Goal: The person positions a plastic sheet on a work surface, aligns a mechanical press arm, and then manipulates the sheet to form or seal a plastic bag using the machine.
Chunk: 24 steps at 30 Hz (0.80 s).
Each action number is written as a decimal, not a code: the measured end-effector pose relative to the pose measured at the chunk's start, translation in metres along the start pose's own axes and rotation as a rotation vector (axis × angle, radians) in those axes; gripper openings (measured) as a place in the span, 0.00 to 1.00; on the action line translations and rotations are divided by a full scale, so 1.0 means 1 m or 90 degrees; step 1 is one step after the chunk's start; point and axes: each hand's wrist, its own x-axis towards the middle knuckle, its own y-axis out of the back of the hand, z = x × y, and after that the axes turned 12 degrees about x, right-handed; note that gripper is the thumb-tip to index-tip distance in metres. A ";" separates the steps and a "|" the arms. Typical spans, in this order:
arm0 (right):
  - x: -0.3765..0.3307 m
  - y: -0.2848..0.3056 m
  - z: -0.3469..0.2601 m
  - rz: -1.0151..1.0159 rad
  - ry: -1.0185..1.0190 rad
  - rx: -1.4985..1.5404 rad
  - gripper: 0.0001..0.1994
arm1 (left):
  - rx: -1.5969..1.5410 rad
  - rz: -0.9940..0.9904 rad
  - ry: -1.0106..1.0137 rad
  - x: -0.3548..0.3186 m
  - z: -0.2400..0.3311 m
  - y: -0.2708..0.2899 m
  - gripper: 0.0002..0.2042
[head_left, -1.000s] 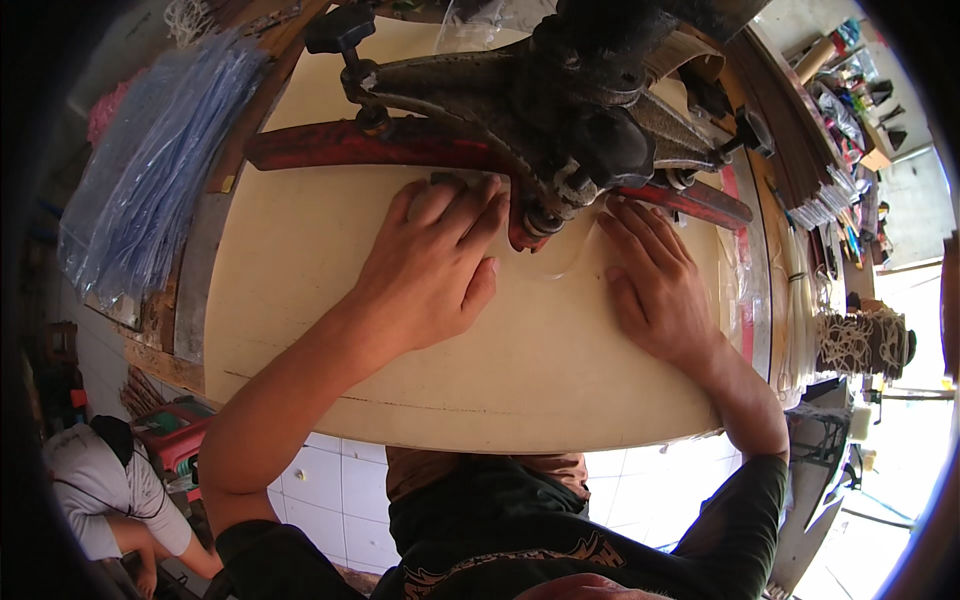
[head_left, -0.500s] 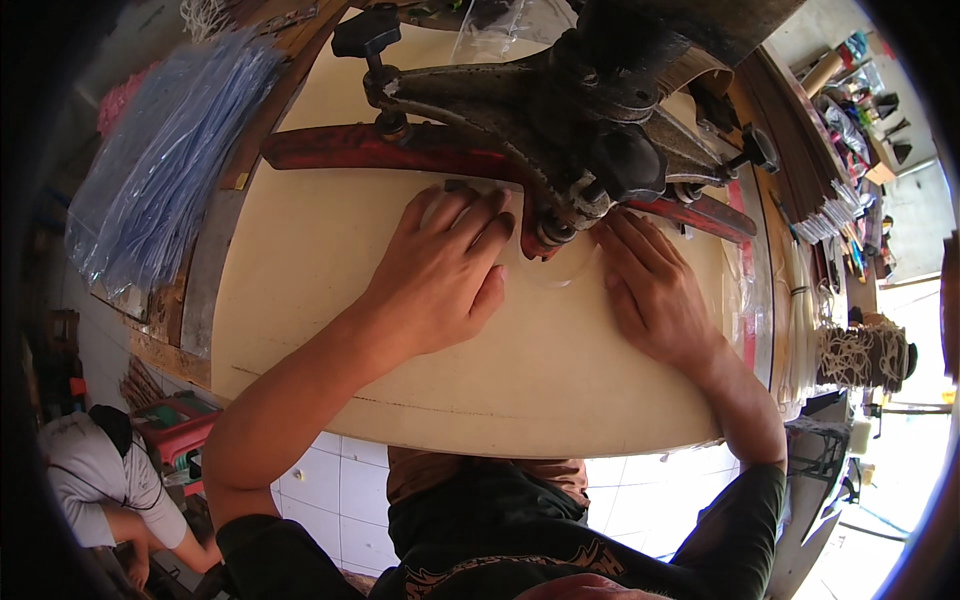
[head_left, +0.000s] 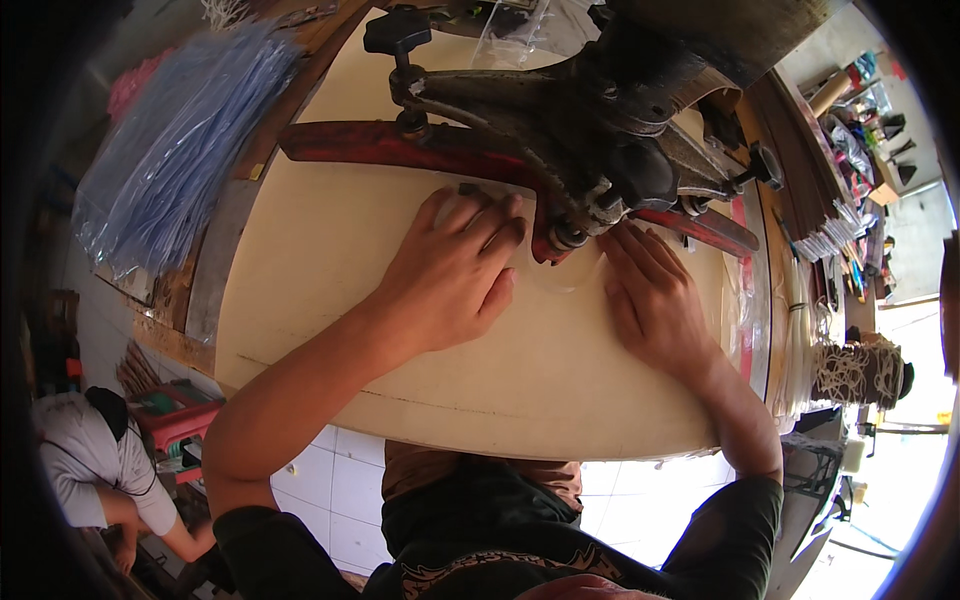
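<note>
A clear plastic sheet is pressed flat on the cream table under the dark machine head by the left hand and right hand (both open, palms down).

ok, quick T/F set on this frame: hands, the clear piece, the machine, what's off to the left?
1. Both hands lie flat on the tabletop. True: left hand, right hand.
2. The clear plastic piece lies between the hands, under the machine head. True.
3. The right hand grips the black knob. False: nothing touches the knob; the right hand rests flat beside the clear plastic piece.
4. The stack of clear bags sits on the person's right. False: it is on the left.
5. Another person crouches at lower left. True.
</note>
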 end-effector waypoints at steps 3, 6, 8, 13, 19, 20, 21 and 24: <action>-0.001 -0.001 0.000 -0.002 0.000 -0.003 0.25 | 0.003 0.001 0.002 -0.001 0.000 -0.001 0.24; -0.001 -0.001 -0.001 -0.003 -0.002 -0.005 0.25 | 0.006 0.001 0.004 0.000 0.000 -0.002 0.25; 0.000 -0.001 0.000 -0.003 -0.001 -0.004 0.25 | 0.004 0.000 0.006 0.000 0.000 -0.001 0.25; 0.000 -0.001 0.000 -0.008 -0.004 -0.004 0.26 | -0.001 0.007 0.018 0.001 0.000 -0.002 0.26; -0.001 -0.003 0.001 -0.012 -0.009 -0.007 0.26 | 0.001 0.000 0.030 0.000 0.000 -0.004 0.27; -0.001 -0.004 0.001 -0.012 -0.009 -0.010 0.27 | -0.003 0.000 0.030 -0.001 -0.001 -0.005 0.27; -0.001 -0.003 0.001 -0.013 -0.010 -0.009 0.26 | -0.006 -0.001 0.030 -0.001 -0.001 -0.005 0.27; -0.001 -0.002 -0.001 -0.015 -0.014 -0.010 0.26 | -0.010 0.005 0.031 -0.001 -0.001 -0.006 0.26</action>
